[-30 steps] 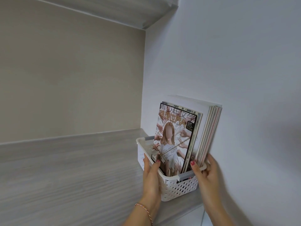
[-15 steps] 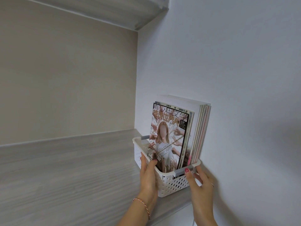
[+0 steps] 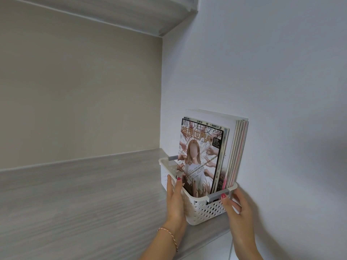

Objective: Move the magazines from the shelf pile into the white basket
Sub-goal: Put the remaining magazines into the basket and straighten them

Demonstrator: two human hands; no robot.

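The white basket stands on the grey wooden shelf, tucked against the right wall. Several magazines stand upright in it; the front one shows a figure in white with reaching hands, and pale pink-edged ones lean behind it. My left hand lies flat against the basket's left wall, fingers straight up to the rim. My right hand grips the front right corner, with its thumb on the grey handle and its fingers bent round the side next to the wall.
The white wall runs right beside the basket. A beige back panel closes the shelf behind, and another shelf board hangs overhead. The shelf's front edge lies just below the basket.
My right thumb has slid from the rim beside the magazines down onto the grey handle. My left hand's fingers have straightened along the basket's wall. The basket stays against the wall.
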